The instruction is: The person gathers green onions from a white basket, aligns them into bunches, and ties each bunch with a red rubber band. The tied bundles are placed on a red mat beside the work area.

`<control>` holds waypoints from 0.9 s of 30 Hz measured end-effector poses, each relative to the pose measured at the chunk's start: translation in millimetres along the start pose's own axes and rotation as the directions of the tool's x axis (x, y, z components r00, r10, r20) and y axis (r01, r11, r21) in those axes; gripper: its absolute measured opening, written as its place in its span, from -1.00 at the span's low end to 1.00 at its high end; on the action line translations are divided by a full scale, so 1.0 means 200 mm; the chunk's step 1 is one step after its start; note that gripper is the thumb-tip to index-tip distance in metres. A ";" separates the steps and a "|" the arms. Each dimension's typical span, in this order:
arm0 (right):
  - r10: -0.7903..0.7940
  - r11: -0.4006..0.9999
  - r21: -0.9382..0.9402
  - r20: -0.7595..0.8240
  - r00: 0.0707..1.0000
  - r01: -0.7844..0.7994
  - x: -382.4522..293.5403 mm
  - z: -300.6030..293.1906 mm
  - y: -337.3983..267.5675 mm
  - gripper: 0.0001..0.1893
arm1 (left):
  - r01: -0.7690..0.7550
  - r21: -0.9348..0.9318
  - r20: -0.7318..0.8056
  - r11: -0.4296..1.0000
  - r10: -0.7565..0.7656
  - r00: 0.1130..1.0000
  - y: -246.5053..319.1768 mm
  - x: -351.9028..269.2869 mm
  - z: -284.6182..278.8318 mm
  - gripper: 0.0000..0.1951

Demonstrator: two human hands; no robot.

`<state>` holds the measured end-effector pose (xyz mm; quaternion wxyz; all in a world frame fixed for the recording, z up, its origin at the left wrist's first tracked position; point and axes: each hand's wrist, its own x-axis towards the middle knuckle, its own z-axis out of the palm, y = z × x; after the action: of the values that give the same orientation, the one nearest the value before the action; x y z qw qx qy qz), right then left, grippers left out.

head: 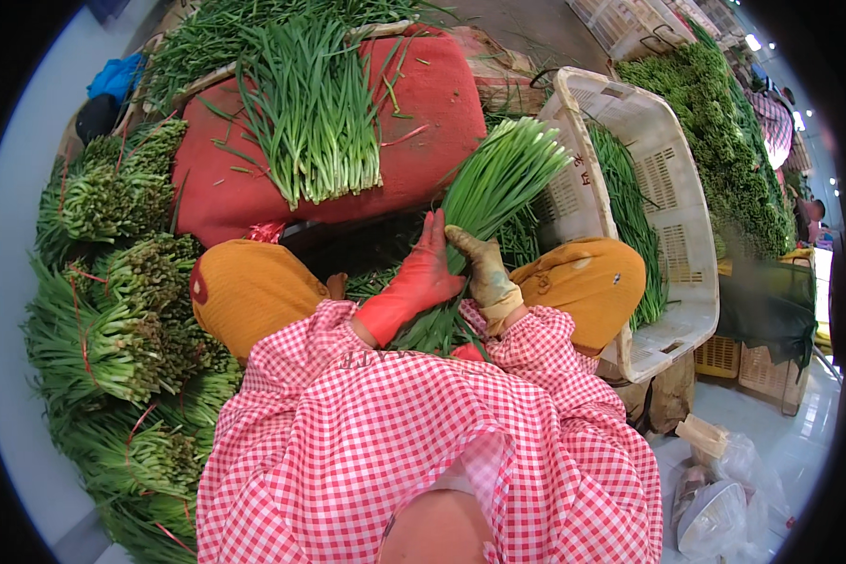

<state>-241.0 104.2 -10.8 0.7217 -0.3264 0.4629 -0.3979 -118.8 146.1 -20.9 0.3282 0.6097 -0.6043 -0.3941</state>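
Between my two hands a thick bunch of garlic chives (497, 176) slants up to the right, its pale cut ends at the top and its leaves hanging down over my lap. My left hand (423, 271), in a red rubber glove, lies flat along the bunch's left side with straight fingers. On the other side my right hand (485, 275), in a stained yellowish glove, is wrapped against the stalks. Loose chives (317, 120) lie in a layer on a red cloth-covered pad (430, 92) before my knees.
To the left are stacked chive bundles (113, 331) tied with red strips. A white plastic crate (684, 275) holding chives stands tilted at my right knee. Farther right are a large heap of greens (719, 141), a person in a checked top (772, 120) and plastic bags (726, 500) on the floor.
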 end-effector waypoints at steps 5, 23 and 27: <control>-0.010 0.884 0.436 0.384 0.923 -0.172 0.01 -0.05 -0.10 -0.65 | -0.110 -0.667 -0.118 0.737 0.042 0.992 0.06 -0.03 -0.17 0.24; -0.283 0.332 -0.937 0.011 0.959 0.109 0.15 -0.19 -0.76 -0.70 | 0.296 -0.217 -0.028 0.930 -0.309 0.951 -0.21 0.01 0.08 -0.26; -0.480 -0.027 -0.900 0.394 0.784 0.436 0.38 -0.11 -0.85 -0.60 | 0.258 -0.248 -0.062 0.934 -0.282 0.958 -0.26 0.01 0.13 -0.29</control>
<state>-288.5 -44.5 91.9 0.1569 -0.8324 0.4815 -0.2250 -116.9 148.0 -78.6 0.3705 0.6617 -0.4466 -0.4748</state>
